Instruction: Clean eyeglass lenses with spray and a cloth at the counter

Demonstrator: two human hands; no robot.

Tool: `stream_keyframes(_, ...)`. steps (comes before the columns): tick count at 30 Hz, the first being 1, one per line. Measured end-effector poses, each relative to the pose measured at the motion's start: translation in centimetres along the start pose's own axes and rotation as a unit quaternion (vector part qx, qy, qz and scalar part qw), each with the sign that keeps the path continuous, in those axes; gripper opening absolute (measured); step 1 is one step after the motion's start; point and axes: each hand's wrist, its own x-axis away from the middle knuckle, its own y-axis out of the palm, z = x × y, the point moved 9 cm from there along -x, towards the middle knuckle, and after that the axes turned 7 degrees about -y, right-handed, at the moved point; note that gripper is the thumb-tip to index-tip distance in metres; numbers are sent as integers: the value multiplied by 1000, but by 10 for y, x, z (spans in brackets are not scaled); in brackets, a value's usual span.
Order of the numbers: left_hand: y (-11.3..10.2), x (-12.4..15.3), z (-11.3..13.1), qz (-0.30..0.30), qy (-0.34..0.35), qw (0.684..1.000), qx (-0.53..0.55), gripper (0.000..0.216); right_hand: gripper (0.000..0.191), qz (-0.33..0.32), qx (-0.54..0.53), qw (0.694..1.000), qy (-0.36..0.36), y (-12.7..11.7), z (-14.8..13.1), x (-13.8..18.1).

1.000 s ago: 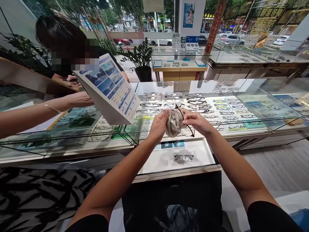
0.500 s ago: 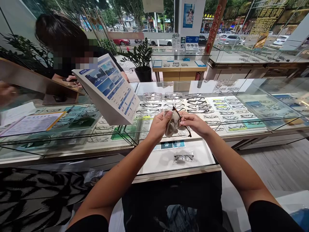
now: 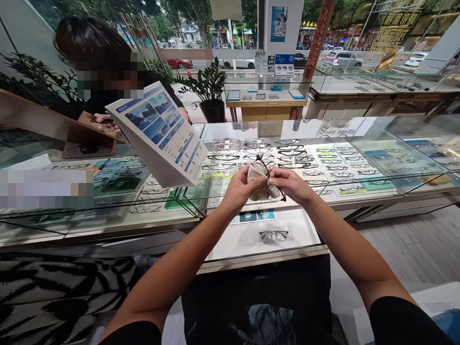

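My left hand is closed on a beige cleaning cloth, bunched over the lens of a pair of dark-framed glasses. My right hand pinches the same glasses from the right side. One thin temple arm sticks up above the cloth. Both hands hover over the glass counter. Below them, on a pulled-out white tray, lies another pair of glasses in a clear wrapper.
Rows of spectacle frames fill the lit showcase. A tilted price card stands at the left. A person with dark hair leans over a wooden stand behind it. A potted plant and more cases stand farther back.
The other person's arm stretched over the left counter has withdrawn. My hands have shifted the cloth a little around the glasses; the cloth is now more tightly bunched.
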Motion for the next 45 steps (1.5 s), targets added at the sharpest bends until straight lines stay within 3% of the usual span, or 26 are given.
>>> stream_keyframes(6, -5, 0, -6, 29, -7, 999, 12, 60, 40, -6, 8, 1000, -7, 1, 3, -2)
stream_keyframes(14, -2, 2, 2, 18, 3, 1000, 4, 61, 38, -13, -12, 1000, 5, 6, 5, -3)
stream_keyframes(30, -10, 2, 11, 66, 27, 997, 7, 61, 38, -64, 18, 998, 19, 9, 7, -3)
stream_keyframes(40, 0, 1, 10, -2, 16, 1000, 20, 67, 34, -17, -7, 1000, 4, 0, 4, -3)
stream_keyframes(45, 1, 4, 12, 21, 28, 999, -7, 70, 40, -32, -7, 999, 16, 6, 13, -3)
